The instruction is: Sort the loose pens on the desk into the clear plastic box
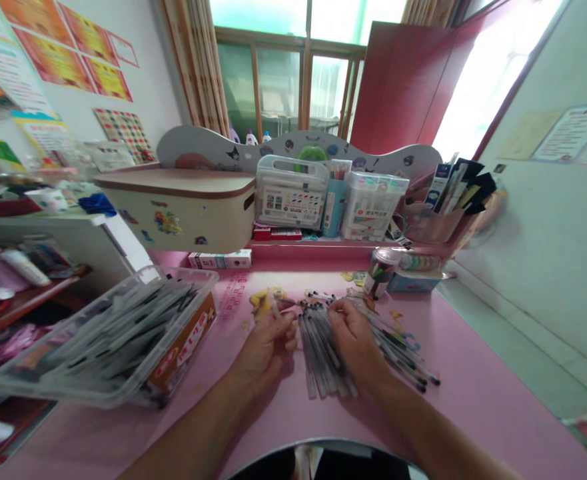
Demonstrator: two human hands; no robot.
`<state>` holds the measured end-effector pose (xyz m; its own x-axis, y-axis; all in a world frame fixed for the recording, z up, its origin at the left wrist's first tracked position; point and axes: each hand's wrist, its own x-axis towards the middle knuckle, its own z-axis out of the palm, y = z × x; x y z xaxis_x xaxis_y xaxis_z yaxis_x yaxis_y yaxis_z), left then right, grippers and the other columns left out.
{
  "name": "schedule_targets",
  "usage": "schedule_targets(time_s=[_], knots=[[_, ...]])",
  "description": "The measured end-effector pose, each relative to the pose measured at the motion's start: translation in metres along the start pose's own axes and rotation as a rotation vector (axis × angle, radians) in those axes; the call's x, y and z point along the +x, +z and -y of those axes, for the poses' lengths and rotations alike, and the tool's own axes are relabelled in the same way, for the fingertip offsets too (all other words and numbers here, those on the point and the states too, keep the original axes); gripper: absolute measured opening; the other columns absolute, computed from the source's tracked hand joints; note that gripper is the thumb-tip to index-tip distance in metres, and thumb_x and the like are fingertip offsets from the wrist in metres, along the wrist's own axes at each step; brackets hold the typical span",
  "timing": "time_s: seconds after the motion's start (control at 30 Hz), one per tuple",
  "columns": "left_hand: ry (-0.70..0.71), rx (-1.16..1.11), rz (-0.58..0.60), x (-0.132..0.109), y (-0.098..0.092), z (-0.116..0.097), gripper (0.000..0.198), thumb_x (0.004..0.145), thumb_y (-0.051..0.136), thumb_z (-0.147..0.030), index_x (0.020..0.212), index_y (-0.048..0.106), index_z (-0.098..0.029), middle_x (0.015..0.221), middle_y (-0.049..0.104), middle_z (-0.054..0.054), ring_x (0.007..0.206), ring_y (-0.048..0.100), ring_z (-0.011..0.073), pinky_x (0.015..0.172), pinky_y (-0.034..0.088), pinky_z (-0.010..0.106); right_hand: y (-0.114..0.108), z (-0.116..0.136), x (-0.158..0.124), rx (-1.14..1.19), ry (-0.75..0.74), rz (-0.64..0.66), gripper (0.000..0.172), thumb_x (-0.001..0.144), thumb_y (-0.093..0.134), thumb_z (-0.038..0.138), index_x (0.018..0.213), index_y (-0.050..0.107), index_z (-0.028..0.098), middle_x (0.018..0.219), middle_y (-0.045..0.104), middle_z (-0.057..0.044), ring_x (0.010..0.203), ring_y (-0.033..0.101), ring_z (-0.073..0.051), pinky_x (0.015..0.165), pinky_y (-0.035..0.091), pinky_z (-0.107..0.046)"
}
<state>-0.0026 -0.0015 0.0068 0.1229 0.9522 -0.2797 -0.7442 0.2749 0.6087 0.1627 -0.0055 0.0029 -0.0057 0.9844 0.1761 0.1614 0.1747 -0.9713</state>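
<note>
My left hand (272, 341) is closed, pinching a clear pen barrel (273, 303) that points up and away from me. Just right of it, a bundle of grey translucent pens (318, 353) lies on the pink desk, dark tips toward the back. My right hand (354, 337) rests at the bundle's right side with fingers curled together near the tips; what they pinch is hidden. More pens with black ends (406, 357) lie loosely to the right of that hand, partly covered by it. A few other pens (322, 295) lie crosswise behind the bundle.
A clear plastic bin (208, 280) full of pens stands at the left. A lidded cream box (183, 217), marker cases (293, 200) and a pink pen holder (430, 223) line the back shelf. A clear jar (379, 272) and a blue box (413, 281) sit at the desk's back right.
</note>
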Motion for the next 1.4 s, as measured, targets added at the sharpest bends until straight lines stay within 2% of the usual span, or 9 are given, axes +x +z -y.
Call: schedule_targets(time_s=[0.1,0.17,0.33,0.43,0.6,0.87,1.0,1.13,1.4], knots=[[-0.060,-0.017,-0.003,-0.005,0.004,0.004,0.006,0.087,0.063,-0.017,0.084,0.059,-0.015,0.075,0.060,0.001,0.054,0.055,0.0072,0.046,0.046,0.016,0.007,0.003,-0.008,-0.112,-0.091,0.194,0.011,0.091,0.052,0.026,0.085,0.059,0.022,0.074,0.060,0.001,0.070,0.055,-0.016,0.066,0.042,-0.027],[-0.076,-0.044,0.003,-0.005,0.004,0.002,0.023,0.093,0.054,-0.022,0.071,0.052,-0.015,0.071,0.060,0.003,0.061,0.061,0.0121,0.057,0.056,0.024,0.008,0.004,-0.010,-0.075,-0.063,0.301,0.011,0.092,0.051,0.025,0.094,0.061,0.023,0.074,0.061,0.001,0.068,0.056,-0.017,0.066,0.042,-0.028],[-0.191,-0.032,-0.022,-0.002,-0.002,-0.002,0.012,0.092,0.050,-0.014,0.082,0.058,-0.014,0.064,0.061,0.002,0.061,0.066,0.0153,0.061,0.060,0.031,0.004,0.007,-0.009,-0.121,-0.177,0.084,0.016,0.093,0.046,0.023,0.098,0.061,0.024,0.090,0.063,-0.002,0.086,0.058,-0.019,0.081,0.043,-0.032],[-0.366,0.023,-0.036,-0.005,0.001,0.002,0.017,0.084,0.049,-0.005,0.094,0.062,-0.010,0.073,0.069,0.010,0.065,0.070,0.0183,0.061,0.059,0.029,0.006,0.012,-0.013,-0.239,-0.324,0.079,0.018,0.093,0.042,0.017,0.092,0.060,0.023,0.091,0.059,-0.004,0.089,0.056,-0.020,0.083,0.043,-0.033],[-0.520,-0.080,0.018,-0.014,0.008,0.010,0.018,0.084,0.045,-0.007,0.076,0.060,-0.011,0.062,0.068,0.008,0.055,0.067,0.0169,0.058,0.058,0.029,0.017,0.012,-0.021,-0.414,-0.489,0.139,0.023,0.092,0.039,0.012,0.097,0.059,0.022,0.098,0.055,-0.007,0.097,0.052,-0.023,0.087,0.045,-0.038],[-0.424,-0.165,-0.072,-0.012,0.012,0.012,0.019,0.090,0.046,-0.007,0.081,0.062,-0.010,0.067,0.069,0.008,0.058,0.067,0.0140,0.062,0.060,0.027,0.012,0.006,-0.016,-0.333,-0.475,0.197,0.031,0.093,0.040,0.013,0.118,0.056,0.023,0.119,0.058,-0.010,0.114,0.054,-0.023,0.100,0.043,-0.041],[-0.395,-0.095,-0.066,-0.008,0.006,0.013,0.016,0.093,0.047,-0.011,0.090,0.063,-0.007,0.070,0.067,0.008,0.058,0.066,0.0126,0.056,0.057,0.023,0.001,0.008,-0.008,-0.298,-0.467,-0.057,0.025,0.095,0.040,0.018,0.113,0.056,0.024,0.114,0.059,-0.007,0.112,0.054,-0.022,0.100,0.041,-0.039],[-0.319,0.001,-0.014,-0.005,0.001,0.010,0.010,0.094,0.049,-0.017,0.091,0.058,-0.012,0.061,0.055,-0.001,0.040,0.045,0.0047,0.036,0.032,0.012,-0.018,0.006,0.010,-0.335,-0.457,-0.286,0.020,0.094,0.042,0.021,0.109,0.055,0.022,0.107,0.057,-0.007,0.101,0.054,-0.022,0.092,0.042,-0.039],[0.013,0.383,0.047,-0.028,0.023,-0.024,0.027,0.081,0.060,-0.015,0.107,0.056,-0.022,0.073,0.057,-0.001,0.048,0.045,0.0062,0.039,0.026,0.013,-0.038,0.001,0.029,-0.978,-0.303,0.057,0.014,0.087,0.054,0.017,0.078,0.066,0.018,0.086,0.060,-0.009,0.088,0.057,-0.024,0.081,0.039,-0.037]])
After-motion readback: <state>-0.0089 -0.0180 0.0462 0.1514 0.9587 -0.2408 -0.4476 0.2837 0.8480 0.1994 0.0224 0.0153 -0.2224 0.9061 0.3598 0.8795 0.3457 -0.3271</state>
